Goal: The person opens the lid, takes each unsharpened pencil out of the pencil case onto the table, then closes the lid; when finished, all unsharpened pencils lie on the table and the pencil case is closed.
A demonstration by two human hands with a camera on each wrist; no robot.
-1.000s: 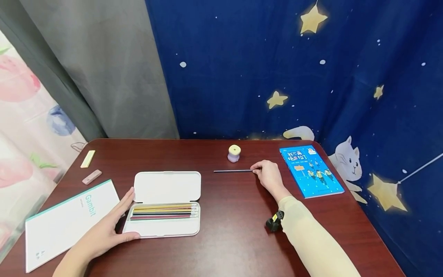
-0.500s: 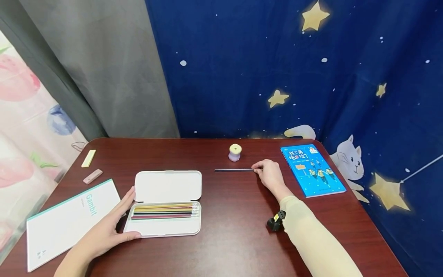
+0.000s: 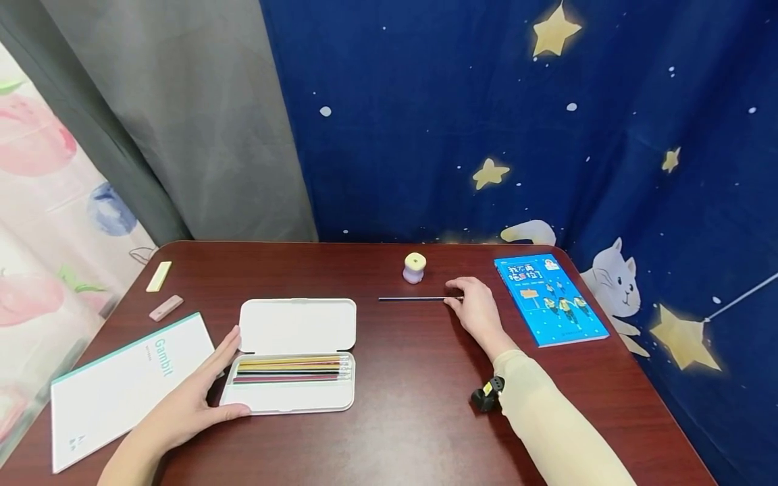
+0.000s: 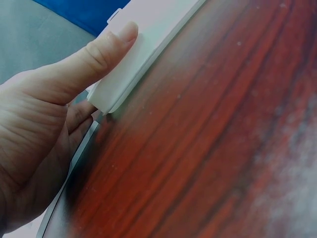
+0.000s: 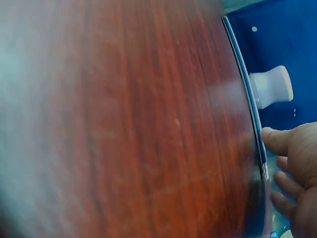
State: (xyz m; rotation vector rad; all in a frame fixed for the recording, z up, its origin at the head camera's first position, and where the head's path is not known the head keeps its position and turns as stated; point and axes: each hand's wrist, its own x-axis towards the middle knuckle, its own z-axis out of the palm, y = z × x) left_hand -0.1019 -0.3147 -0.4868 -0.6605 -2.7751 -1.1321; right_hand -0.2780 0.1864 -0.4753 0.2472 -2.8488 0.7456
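A dark pencil (image 3: pixel 413 298) lies crosswise on the table, right of the middle. My right hand (image 3: pixel 477 310) is at its right end, thumb and index finger spread apart around it. In the right wrist view the thumb (image 5: pixel 275 141) is beside the pencil, near its silver end, and the other fingers are loose. A white pencil case (image 3: pixel 298 325) stands unfolded, with several coloured pencils (image 3: pixel 288 370) lying in its near half. Along the case's left side my left hand (image 3: pixel 185 408) rests with straight fingers; its thumb (image 4: pixel 106 54) lies on the near corner.
A yellow-topped lilac sharpener-like object (image 3: pixel 415 268) stands behind the pencil. At the right lies a blue book (image 3: pixel 550 297). A white notebook (image 3: pixel 130 391), a pink eraser-like block (image 3: pixel 166 308) and a yellow block (image 3: pixel 159 277) lie left, on the brown table (image 3: pixel 401 432).
My right thumb and index finger have parted from their pinch on the pencil, whose right end now shows between them. The left hand and pencil case stay in place.
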